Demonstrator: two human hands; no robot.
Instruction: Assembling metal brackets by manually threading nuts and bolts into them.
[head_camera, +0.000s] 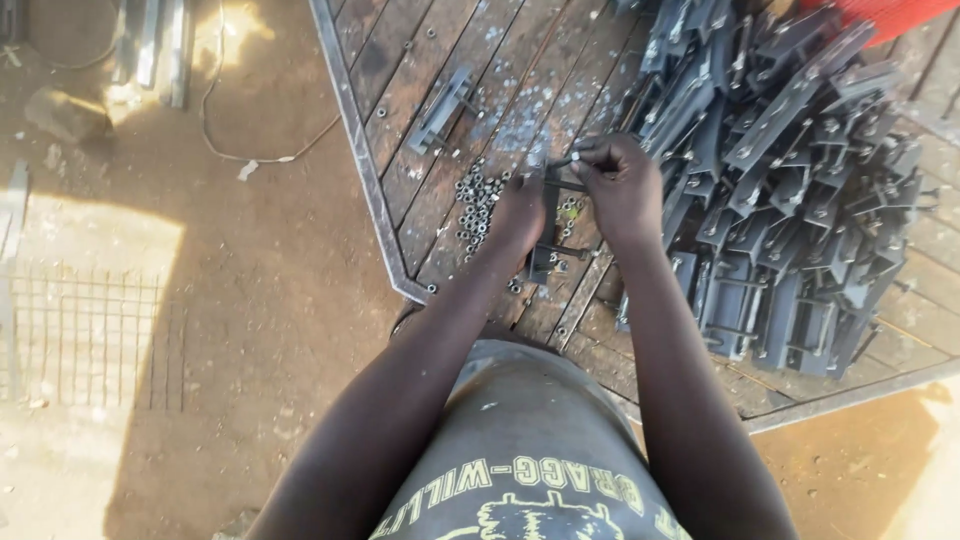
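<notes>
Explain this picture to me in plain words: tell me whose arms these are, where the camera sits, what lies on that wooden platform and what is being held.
The camera is worn on a person's head and looks down, so the two bare arms are that person's own. The left hand and right hand meet over a dark metal bracket, the right fingers pinching a thin bolt or rod at its top. They work over a wooden platform with a metal edge. Beside the left hand lies a scatter of small nuts; further off, another bracket. At right is a big pile of brackets.

both hands, left hand (517, 212) and right hand (618, 185), grip a metal bracket (548, 232) beside scattered nuts (477, 205)
</notes>
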